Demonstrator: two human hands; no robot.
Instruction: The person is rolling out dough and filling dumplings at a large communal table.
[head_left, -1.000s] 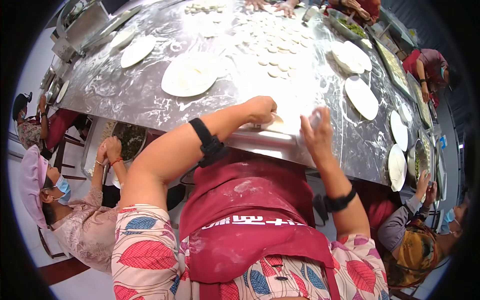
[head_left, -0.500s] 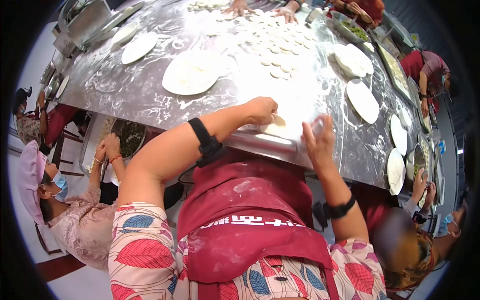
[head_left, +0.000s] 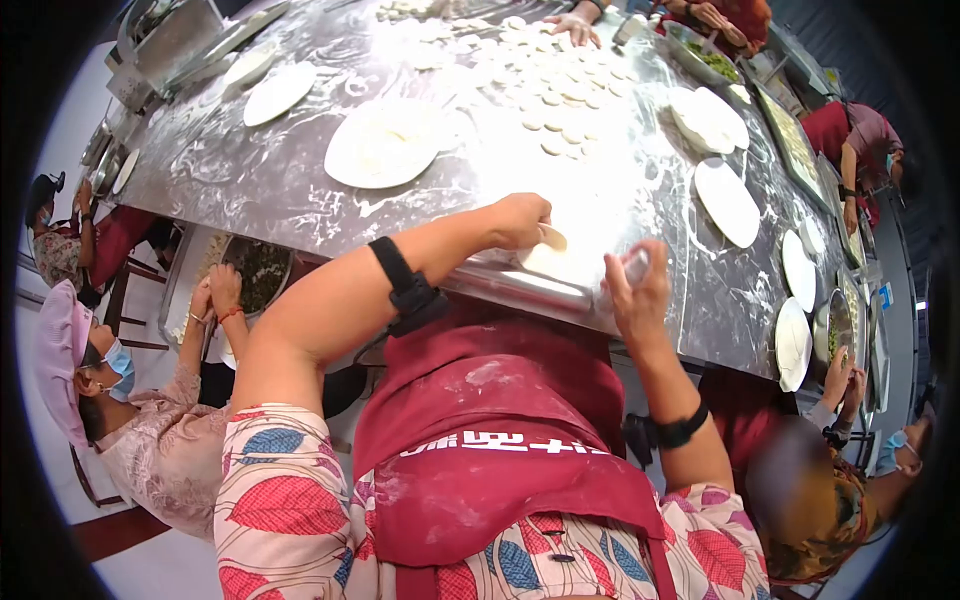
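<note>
My left hand (head_left: 521, 221) is closed, with its fingers pinched at the edge of a pale round of dough (head_left: 553, 239). The dough lies low over the floury steel table (head_left: 300, 215), near its front edge. To the right of it, my right hand (head_left: 640, 287) is curled with thumb and fingers around a pale, blurred object (head_left: 635, 264) that I cannot make out. Farther back on the table lie several small dough rounds (head_left: 571, 135). A large white plate (head_left: 383, 160) holding something pale sits to the left.
More white plates stand at right (head_left: 727, 203) and at upper left (head_left: 279, 95). A co-worker's hand (head_left: 575, 26) rests on the far side of the table. A masked person (head_left: 150, 420) sits at left beside a bowl of filling (head_left: 258, 273). Other people work at right.
My left hand has shifted slightly left, and the dough round's edge looks more lifted. My right hand has moved slightly down. One of the far co-worker's hands has drawn back leftward.
</note>
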